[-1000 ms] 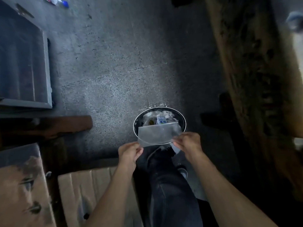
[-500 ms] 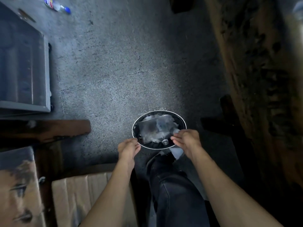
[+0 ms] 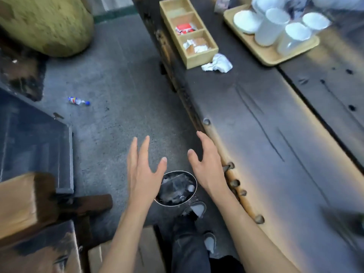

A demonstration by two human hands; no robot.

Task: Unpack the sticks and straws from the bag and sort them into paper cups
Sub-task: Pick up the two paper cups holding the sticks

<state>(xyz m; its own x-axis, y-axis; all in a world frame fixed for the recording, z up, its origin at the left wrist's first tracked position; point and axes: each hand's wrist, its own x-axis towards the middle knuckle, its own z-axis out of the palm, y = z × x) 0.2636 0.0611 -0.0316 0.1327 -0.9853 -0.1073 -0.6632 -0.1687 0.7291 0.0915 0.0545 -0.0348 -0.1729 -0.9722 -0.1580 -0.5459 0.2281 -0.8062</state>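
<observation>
Both my hands hover empty above the floor with fingers spread. My left hand [image 3: 142, 168] is just left of a round metal bin [image 3: 194, 186]; my right hand [image 3: 206, 164] is just right of it, by the table's edge. A clear plastic bag [image 3: 175, 187] lies inside the bin on crumpled waste. Several white paper cups [image 3: 273, 26] stand on a wooden tray [image 3: 269, 56] at the table's far right. No sticks or straws are visible.
A dark wooden table [image 3: 266, 125] fills the right side. On it sit a three-part wooden box [image 3: 189, 62] with packets and a crumpled tissue [image 3: 217, 64]. A small bottle [image 3: 77, 100] lies on the grey floor. Cardboard and a dark cabinet stand at left.
Both hands held the clear bag over the bin, then released it into the bin. They have lifted and opened. The view has swung up and right, bringing the table into sight.
</observation>
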